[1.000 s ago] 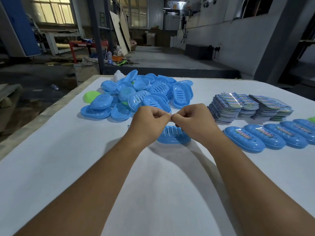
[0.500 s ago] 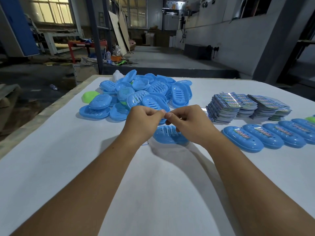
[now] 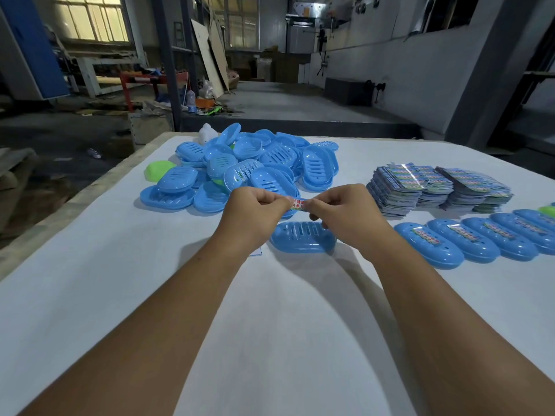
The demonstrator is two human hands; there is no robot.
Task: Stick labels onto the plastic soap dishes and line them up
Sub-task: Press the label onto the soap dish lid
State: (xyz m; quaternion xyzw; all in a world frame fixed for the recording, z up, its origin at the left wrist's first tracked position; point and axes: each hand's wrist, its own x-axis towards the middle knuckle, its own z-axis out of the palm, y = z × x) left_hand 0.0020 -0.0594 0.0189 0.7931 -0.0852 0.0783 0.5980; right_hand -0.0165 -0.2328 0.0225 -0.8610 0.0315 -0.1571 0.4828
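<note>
On the worktop, a heap of soap dishes lies far left. Stacks of labels sit far right, with a row of labelled dishes just nearer, running off to the right. One single dish lies at centre, between heap and row, below a label held by the left hand and right hand.

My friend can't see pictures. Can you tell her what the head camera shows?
Two hands, left hand and right hand, pinch a small label between them above a blue soap dish on a white table. A pile of dishes lies behind, label stacks and labelled dishes to the right.
</note>
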